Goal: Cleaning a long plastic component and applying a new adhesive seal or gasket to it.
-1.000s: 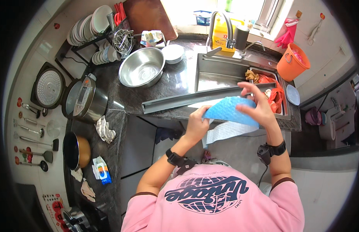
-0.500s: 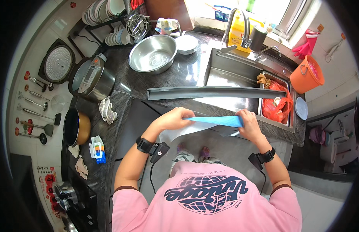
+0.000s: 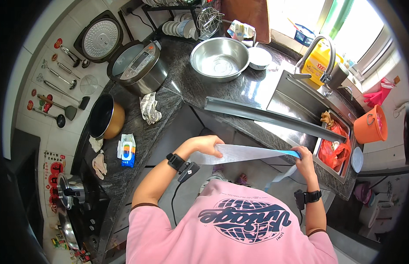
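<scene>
Both hands stretch a long blue-and-white sheet [image 3: 248, 152] out sideways in front of my pink shirt. My left hand [image 3: 209, 146] grips its left end, fingers bent round it. My right hand [image 3: 304, 158] pinches the blue right end, and a pale strip dangles below toward the floor. Just beyond the sheet, a long grey metal channel [image 3: 239, 110] lies across the front of the sink [image 3: 286, 94], reaching over a red plastic bag [image 3: 334, 154].
A steel basin [image 3: 219, 61], rice cooker [image 3: 143, 77] and dish rack [image 3: 178, 29] stand behind. On the left counter are an inner pot [image 3: 105, 115], cloth [image 3: 150, 108] and wipes pack [image 3: 128, 151]. An orange bucket [image 3: 369, 125] sits right of the sink, near a faucet [image 3: 327, 46].
The sheet has gone from a raised, folded blue shape to a lower stretched band showing mostly white. My hands have dropped and spread apart, and the view has turned, shifting the counter rightward.
</scene>
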The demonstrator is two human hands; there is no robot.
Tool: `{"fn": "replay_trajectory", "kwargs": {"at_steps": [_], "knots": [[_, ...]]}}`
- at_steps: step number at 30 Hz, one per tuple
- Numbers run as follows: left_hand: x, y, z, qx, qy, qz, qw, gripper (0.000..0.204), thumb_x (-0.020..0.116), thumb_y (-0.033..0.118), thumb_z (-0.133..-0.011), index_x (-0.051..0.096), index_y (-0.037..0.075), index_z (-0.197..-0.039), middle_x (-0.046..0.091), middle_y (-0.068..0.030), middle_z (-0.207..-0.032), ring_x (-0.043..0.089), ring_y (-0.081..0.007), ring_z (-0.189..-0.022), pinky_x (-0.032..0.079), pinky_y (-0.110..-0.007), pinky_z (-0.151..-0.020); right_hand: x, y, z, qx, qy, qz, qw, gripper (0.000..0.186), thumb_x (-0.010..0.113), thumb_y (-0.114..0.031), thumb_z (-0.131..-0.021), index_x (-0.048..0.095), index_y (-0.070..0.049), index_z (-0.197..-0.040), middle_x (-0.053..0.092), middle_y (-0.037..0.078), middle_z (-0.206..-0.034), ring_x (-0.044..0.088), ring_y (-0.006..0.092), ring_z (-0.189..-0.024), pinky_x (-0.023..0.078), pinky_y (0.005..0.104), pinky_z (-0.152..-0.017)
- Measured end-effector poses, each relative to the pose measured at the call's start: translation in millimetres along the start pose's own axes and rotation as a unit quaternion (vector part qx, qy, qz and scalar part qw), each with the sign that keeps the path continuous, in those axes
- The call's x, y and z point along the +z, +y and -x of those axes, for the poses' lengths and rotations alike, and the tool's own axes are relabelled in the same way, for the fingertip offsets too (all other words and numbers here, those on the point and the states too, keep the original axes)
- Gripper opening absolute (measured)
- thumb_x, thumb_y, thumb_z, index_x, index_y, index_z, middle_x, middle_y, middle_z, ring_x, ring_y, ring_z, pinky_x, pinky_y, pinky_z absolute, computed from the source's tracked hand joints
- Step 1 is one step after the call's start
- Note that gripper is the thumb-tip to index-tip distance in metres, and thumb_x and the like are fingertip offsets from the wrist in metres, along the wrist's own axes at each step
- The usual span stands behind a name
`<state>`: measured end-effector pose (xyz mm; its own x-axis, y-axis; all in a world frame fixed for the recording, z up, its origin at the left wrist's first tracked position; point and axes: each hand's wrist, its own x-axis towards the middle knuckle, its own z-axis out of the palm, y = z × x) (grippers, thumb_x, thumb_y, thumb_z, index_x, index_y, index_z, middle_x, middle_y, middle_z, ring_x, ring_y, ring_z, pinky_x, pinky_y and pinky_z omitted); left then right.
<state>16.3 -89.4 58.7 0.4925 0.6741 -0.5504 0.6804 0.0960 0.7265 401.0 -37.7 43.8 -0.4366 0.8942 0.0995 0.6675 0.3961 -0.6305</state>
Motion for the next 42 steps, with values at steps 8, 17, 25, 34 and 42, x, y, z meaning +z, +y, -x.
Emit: {"fn": "replay_trajectory", "kwargs": {"at_steps": [8,17,25,34,42], "knots": [[-34,-40,23,0.014,0.075,0.008,0.997,0.022,0.064,0.017,-0.074,0.061,0.001,-0.087,0.061,-0.0059,-0.072,0.053,-0.0115,-0.069,0.042,-0.028,-0.064,12,19,-18,-0.012,0.068,0.092,0.993,0.025,0.051,0.009,-0.063,0.058,0.001,-0.085,0.057,0.016,-0.083,0.054,0.0333,-0.083,0.043,0.0366,-0.075],[-82,-79,-9,0.019,0.17,0.071,0.983,0.015,0.064,0.009,-0.073,0.059,-0.001,-0.084,0.061,-0.0036,-0.074,0.054,-0.0103,-0.071,0.044,-0.026,-0.066,-4,63,-30,0.158,-0.011,0.047,0.986,0.014,0.06,-0.001,-0.068,0.062,0.003,-0.081,0.063,0.016,-0.074,0.062,0.0235,-0.071,0.047,0.0304,-0.065],[-104,-86,-46,-0.024,0.21,-0.04,0.976,0.02,0.061,0.017,-0.075,0.064,0.004,-0.09,0.064,-0.0165,-0.086,0.062,-0.026,-0.082,0.046,-0.034,-0.073,-26,105,-16,0.294,-0.051,-0.013,0.954,0.018,0.058,-0.002,-0.066,0.065,0.001,-0.082,0.062,0.009,-0.07,0.058,0.0172,-0.069,0.045,0.0294,-0.066],[-111,-77,-68,-0.035,0.285,-0.176,0.942,0.016,0.061,0.016,-0.074,0.055,0.008,-0.087,0.062,-0.0154,-0.083,0.059,-0.0333,-0.084,0.045,-0.042,-0.071,-62,122,-2,0.398,-0.055,0.0,0.916,0.019,0.064,-0.006,-0.063,0.065,0.001,-0.081,0.061,0.005,-0.067,0.056,0.0161,-0.059,0.046,0.0291,-0.059],[-108,-73,-82,-0.095,0.296,-0.236,0.921,0.015,0.063,0.017,-0.072,0.058,0.008,-0.084,0.062,-0.0165,-0.079,0.06,-0.0346,-0.08,0.047,-0.043,-0.067,-105,187,1,0.469,-0.066,0.064,0.878,0.027,0.066,-0.006,-0.057,0.067,-0.001,-0.083,0.065,0.013,-0.076,0.062,0.0219,-0.07,0.048,0.0313,-0.068]]}}
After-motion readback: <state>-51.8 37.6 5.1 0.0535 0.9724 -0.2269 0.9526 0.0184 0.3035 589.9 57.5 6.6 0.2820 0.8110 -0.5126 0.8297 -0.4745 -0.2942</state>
